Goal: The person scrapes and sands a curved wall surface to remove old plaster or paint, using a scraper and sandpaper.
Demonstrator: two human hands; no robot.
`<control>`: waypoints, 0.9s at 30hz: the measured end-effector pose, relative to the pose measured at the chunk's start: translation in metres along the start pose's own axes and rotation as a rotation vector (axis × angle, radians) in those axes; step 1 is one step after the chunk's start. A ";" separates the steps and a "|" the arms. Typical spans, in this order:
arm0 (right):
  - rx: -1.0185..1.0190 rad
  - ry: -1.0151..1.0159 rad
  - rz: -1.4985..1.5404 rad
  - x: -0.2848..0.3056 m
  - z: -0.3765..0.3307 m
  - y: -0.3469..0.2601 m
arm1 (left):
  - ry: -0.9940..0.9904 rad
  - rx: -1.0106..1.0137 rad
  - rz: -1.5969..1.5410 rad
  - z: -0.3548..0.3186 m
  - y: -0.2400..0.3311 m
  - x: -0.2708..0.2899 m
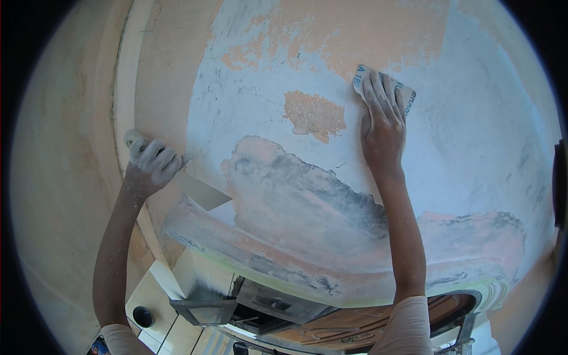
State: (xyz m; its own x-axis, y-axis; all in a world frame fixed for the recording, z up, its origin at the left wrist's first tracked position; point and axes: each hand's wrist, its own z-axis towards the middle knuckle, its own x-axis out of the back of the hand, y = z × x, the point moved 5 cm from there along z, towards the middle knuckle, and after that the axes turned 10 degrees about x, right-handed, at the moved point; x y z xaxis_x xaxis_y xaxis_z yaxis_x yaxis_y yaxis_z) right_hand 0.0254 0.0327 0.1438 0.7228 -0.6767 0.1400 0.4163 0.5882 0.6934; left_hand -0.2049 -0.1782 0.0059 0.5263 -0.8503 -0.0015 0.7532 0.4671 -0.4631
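Observation:
With fingers spread flat, my right hand (384, 124) presses a sheet of sandpaper (359, 77), its printed back outward, against the patchy wall (248, 106). The sheet's edges show above and to the right of the fingers. At the left, my dusty left hand (152, 165) grips a putty knife. Its pale handle end (132, 137) pokes out above the fist and its broad blade (204, 191) points down to the right, near the wall's lower edge. Between the hands are a bare peach patch (315, 115) and a larger grey-pink scraped area (284, 177).
A curved, worn ledge (254, 260) runs along the wall's bottom. Below it are a tiled floor (183, 334), a dark round container (143, 316), a dark angular frame (204, 310) and a brown panel with curved lines (361, 325). A vertical corner trim (124, 77) rises at the left.

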 end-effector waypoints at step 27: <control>-0.112 -0.087 0.008 -0.023 -0.013 -0.054 | -0.095 0.122 0.183 0.006 -0.008 -0.008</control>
State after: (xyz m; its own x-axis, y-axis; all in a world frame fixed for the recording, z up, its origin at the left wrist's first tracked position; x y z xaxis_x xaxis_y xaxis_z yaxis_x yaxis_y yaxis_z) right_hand -0.0065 0.0228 0.0939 0.6779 -0.7048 0.2089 0.4734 0.6359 0.6095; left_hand -0.2128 -0.1737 0.0154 0.6889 -0.7248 0.0107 0.6809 0.6420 -0.3524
